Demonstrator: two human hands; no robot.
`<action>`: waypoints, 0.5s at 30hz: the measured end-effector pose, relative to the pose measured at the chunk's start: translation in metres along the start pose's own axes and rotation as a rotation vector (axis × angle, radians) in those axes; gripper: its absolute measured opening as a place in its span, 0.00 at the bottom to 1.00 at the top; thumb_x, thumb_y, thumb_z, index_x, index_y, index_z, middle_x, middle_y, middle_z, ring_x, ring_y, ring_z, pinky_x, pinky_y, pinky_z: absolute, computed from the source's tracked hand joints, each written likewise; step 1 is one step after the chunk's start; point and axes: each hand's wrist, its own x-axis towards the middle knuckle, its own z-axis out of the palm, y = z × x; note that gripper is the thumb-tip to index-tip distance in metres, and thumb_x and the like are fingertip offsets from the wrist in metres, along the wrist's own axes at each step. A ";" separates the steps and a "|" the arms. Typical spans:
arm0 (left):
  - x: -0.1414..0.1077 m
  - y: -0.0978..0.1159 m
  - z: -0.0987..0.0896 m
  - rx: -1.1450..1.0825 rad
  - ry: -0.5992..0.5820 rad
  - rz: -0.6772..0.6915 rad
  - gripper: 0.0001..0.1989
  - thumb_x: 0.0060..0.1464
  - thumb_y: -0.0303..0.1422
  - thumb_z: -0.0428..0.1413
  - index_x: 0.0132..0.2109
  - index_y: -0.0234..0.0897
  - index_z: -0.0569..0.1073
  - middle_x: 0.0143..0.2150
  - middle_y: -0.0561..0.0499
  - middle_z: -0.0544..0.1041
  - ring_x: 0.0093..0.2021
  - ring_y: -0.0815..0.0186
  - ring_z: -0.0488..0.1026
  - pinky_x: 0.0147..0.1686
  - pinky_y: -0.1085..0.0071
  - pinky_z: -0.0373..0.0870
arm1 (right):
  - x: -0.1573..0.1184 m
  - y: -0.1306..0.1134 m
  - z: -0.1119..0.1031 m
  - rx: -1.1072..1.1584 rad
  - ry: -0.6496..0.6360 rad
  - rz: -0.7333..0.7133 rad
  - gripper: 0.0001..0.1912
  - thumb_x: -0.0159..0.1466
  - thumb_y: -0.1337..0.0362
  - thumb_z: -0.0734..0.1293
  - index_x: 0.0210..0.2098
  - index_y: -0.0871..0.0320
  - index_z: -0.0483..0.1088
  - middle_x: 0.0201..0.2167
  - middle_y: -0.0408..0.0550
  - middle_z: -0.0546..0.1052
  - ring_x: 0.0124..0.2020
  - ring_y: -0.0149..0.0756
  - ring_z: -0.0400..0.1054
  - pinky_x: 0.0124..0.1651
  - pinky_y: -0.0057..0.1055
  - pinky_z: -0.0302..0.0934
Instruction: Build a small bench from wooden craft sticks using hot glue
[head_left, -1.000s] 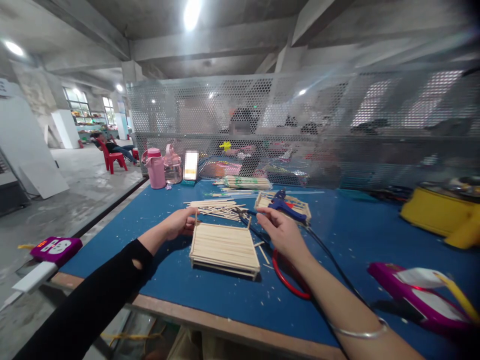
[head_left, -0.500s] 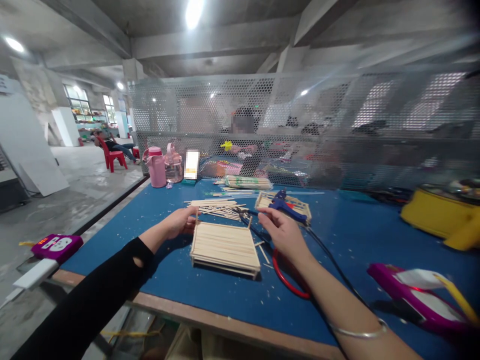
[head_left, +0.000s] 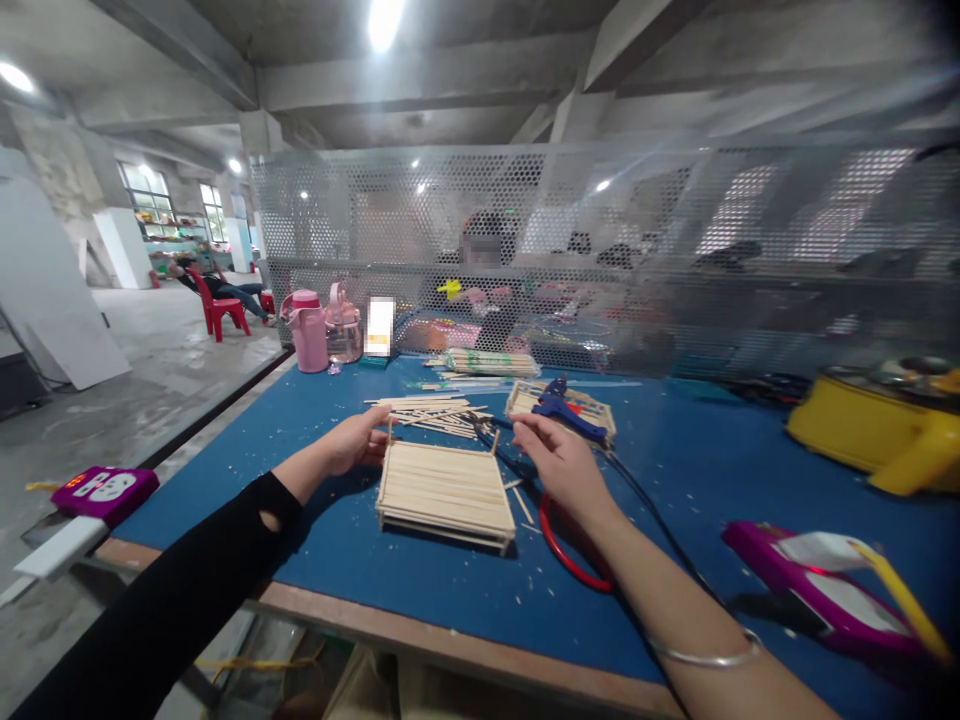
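Observation:
A small rectangular model built of thin wooden sticks (head_left: 446, 490) rests on the blue table, with short uprights at its back corners. My left hand (head_left: 354, 442) is at the back left corner, thumb and fingers closed on the upright stick (head_left: 389, 432) there. To the right of the model my right hand (head_left: 559, 460) is raised, fingers bent and pinched together; whatever is between the fingertips is too small to make out. Beyond that hand a blue glue gun (head_left: 562, 408) lies across another stick frame (head_left: 517, 400). Loose wooden sticks (head_left: 431, 410) are heaped behind the model.
Red-handled pliers (head_left: 566, 560) lie beneath my right forearm. Purple power strips stand at left (head_left: 105, 495) and right (head_left: 817, 580). Farther back are a pink jug (head_left: 307, 335), a phone (head_left: 380, 328), bundled sticks (head_left: 491, 362) and a perforated metal screen (head_left: 405, 210), with a person behind it.
The whole view has shifted slightly. Both hands keep nearly the same pose beside the stick model, which has not visibly moved on the table.

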 end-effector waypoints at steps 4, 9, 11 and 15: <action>0.000 0.001 -0.003 -0.028 -0.024 -0.007 0.26 0.50 0.55 0.41 0.43 0.38 0.64 0.25 0.52 0.72 0.24 0.69 0.71 0.26 0.74 0.66 | 0.000 0.001 0.000 -0.012 0.010 0.005 0.17 0.56 0.53 0.60 0.35 0.59 0.71 0.26 0.47 0.75 0.27 0.35 0.67 0.31 0.30 0.60; 0.001 0.000 -0.003 -0.022 -0.007 -0.008 0.26 0.50 0.55 0.39 0.42 0.38 0.64 0.26 0.50 0.73 0.23 0.69 0.71 0.26 0.74 0.66 | 0.000 0.003 0.001 0.012 0.002 0.031 0.18 0.56 0.52 0.60 0.36 0.59 0.70 0.28 0.48 0.75 0.29 0.36 0.68 0.33 0.31 0.61; 0.001 0.000 -0.003 -0.023 -0.013 -0.008 0.25 0.51 0.54 0.41 0.42 0.38 0.64 0.26 0.51 0.73 0.23 0.70 0.70 0.25 0.75 0.65 | 0.001 0.003 0.001 0.023 0.006 0.031 0.18 0.56 0.52 0.60 0.36 0.59 0.70 0.28 0.48 0.75 0.29 0.36 0.68 0.34 0.31 0.61; 0.000 0.000 -0.003 -0.015 -0.022 -0.004 0.22 0.51 0.51 0.44 0.42 0.38 0.64 0.25 0.52 0.73 0.24 0.70 0.71 0.26 0.75 0.65 | 0.000 0.004 0.001 0.024 -0.004 0.034 0.18 0.56 0.52 0.60 0.36 0.59 0.70 0.27 0.48 0.75 0.29 0.36 0.68 0.34 0.31 0.61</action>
